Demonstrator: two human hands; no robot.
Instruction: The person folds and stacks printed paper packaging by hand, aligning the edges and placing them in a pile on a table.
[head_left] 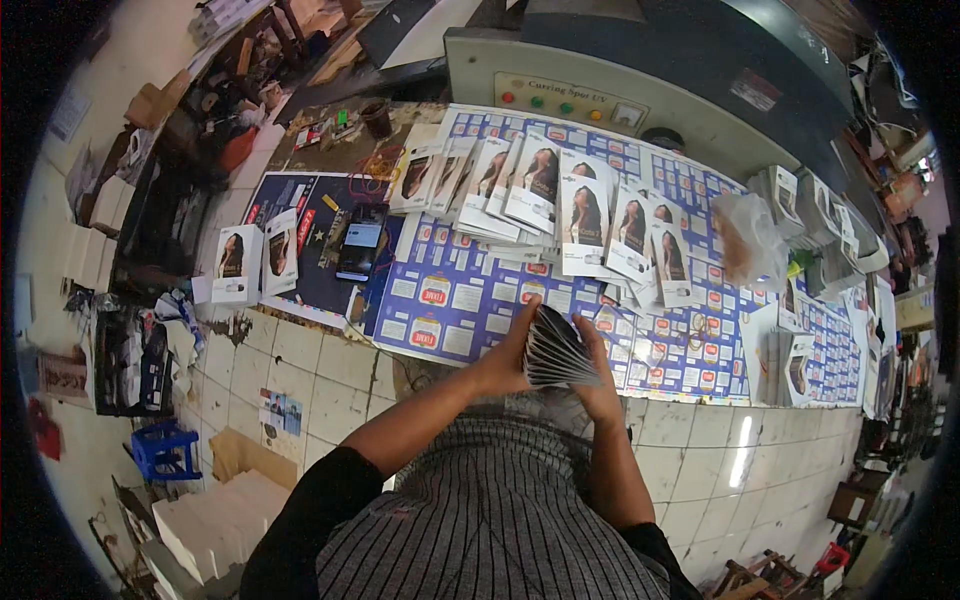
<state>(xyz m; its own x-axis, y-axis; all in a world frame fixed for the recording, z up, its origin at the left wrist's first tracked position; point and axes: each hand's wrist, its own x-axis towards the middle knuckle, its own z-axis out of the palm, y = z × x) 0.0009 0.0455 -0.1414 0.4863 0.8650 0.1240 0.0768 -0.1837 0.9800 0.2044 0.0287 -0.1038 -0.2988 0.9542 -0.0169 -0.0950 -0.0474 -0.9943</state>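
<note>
Between my two hands, close to my body at the table's near edge, is a stack of printed cards [557,352] with its edges fanned apart. My left hand [512,350] grips the stack's left side, and my right hand [596,372] closes on its right side. Just beyond them, overlapping piles of white leaflets [588,222] with a picture of a long-haired person spread over the table. Two more small stacks of the same leaflets [236,262] lie at the left. The fingertips are partly hidden behind the cards.
Blue printed sheets [440,305] cover the table. A phone [360,247] with a lit screen lies left of the piles. A clear plastic bag [752,240] and further leaflet stacks [830,225] stand at the right. Behind rises a grey machine [650,80] with coloured buttons. A blue stool [165,450] stands lower left.
</note>
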